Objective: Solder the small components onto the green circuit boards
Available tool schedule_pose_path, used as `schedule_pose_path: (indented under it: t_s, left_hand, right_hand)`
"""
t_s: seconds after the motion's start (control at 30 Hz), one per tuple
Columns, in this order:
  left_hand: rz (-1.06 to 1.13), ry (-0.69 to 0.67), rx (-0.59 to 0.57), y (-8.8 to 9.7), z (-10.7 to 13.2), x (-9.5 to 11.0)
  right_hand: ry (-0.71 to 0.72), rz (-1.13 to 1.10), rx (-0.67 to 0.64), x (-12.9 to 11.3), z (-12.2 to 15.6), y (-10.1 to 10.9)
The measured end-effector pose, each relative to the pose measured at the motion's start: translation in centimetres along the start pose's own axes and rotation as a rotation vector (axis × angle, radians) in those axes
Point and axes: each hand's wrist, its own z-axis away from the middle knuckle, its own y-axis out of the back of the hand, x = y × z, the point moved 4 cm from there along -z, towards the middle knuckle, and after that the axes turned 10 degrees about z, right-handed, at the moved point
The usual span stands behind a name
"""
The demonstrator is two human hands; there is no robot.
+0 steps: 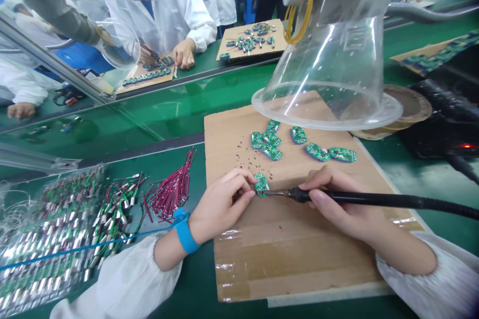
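My left hand (226, 199), with a blue strap at its wrist, pinches the left edge of a small green circuit board (261, 183) over the cardboard sheet (299, 249). In my right hand (337, 204) is a black soldering iron (359, 199), held like a pen from the right. Its metal tip meets the lower edge of that board; whether solder is there is too small to tell. Several more circuit boards (271, 152) lie on the cardboard just beyond my hands, with dark specks scattered near them.
A clear fume hood (322, 89) hangs over the back of the cardboard. To the left lie a bundle of dark red wires (174, 187), loose green-and-red wired parts (116, 209) and bagged parts (45, 239). Across a green conveyor (194, 94), a co-worker's hand (184, 54) rests by other boards.
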Motion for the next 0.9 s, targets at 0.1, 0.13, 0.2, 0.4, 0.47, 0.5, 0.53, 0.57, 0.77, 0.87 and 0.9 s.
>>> schedule_pose_path:
  t_s: [0.1, 0.13, 0.2, 0.4, 0.47, 0.5, 0.53, 0.57, 0.77, 0.87, 0.9]
  left_hand:
    - [0.004, 0.001, 0.001, -0.02, 0.01, -0.02]
    - [0.004, 0.001, 0.003, -0.02, 0.01, -0.03]
    - [0.003, 0.001, 0.003, -0.03, 0.00, -0.05]
    - [-0.003, -0.005, 0.005, -0.02, -0.02, 0.01]
    - [-0.009, -0.005, 0.005, -0.02, -0.01, 0.01]
    - [-0.011, -0.005, 0.005, -0.02, -0.01, 0.02]
    - [-0.011, -0.007, 0.005, -0.03, -0.02, 0.01]
    - [-0.010, -0.008, 0.005, -0.04, -0.02, 0.01]
    - [-0.014, -0.010, 0.016, -0.05, -0.02, -0.04]
    - [-0.019, -0.015, 0.017, -0.05, -0.01, -0.03]
    - [-0.020, -0.015, 0.016, -0.05, -0.01, -0.02]
  right_hand:
    - [-0.002, -0.004, -0.005, 0.00, -0.08, -0.06]
    - [0.002, -0.001, -0.005, -0.05, -0.11, -0.05]
    - [0.014, 0.007, -0.005, -0.17, -0.16, -0.03]
    - [0.023, 0.024, 0.000, -0.41, -0.15, 0.00]
    - [0.028, 0.023, -0.011, -0.49, -0.15, -0.04]
    - [0.029, 0.022, -0.016, -0.52, -0.15, -0.05]
    - [0.028, 0.022, -0.017, -0.54, -0.15, -0.04]
    - [0.028, 0.022, -0.016, -0.54, -0.14, -0.01]
    - [0.037, 0.002, -0.006, -0.45, -0.10, 0.07]
    - [0.039, 0.009, -0.007, -0.44, -0.13, 0.07]
    - [0.039, 0.011, -0.005, -0.45, -0.16, 0.08]
